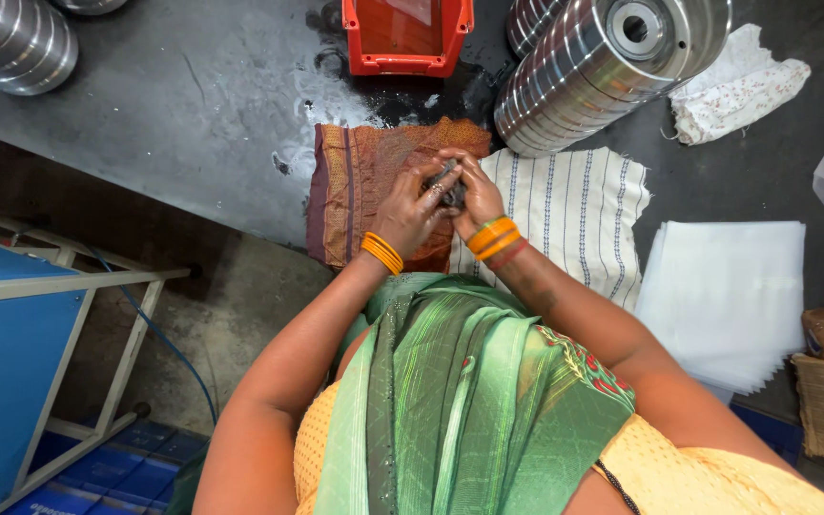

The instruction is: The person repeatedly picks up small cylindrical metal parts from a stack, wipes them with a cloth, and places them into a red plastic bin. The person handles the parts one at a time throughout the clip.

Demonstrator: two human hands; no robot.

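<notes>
Over brown cloth on bench: left hand, right hand, fingers of both pinching small metal part. Risk: oily part slips, drops off bench edge.

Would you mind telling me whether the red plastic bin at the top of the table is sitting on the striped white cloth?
No, the red plastic bin stands on the bare dark table, apart from the striped white cloth.

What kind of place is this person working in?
Probably a factory or metal workshop. Shiny stacked metal discs lie on a dark, stained workbench, beside a red plastic parts bin. Both hands, left hand and right hand, hold a small metal part.
</notes>
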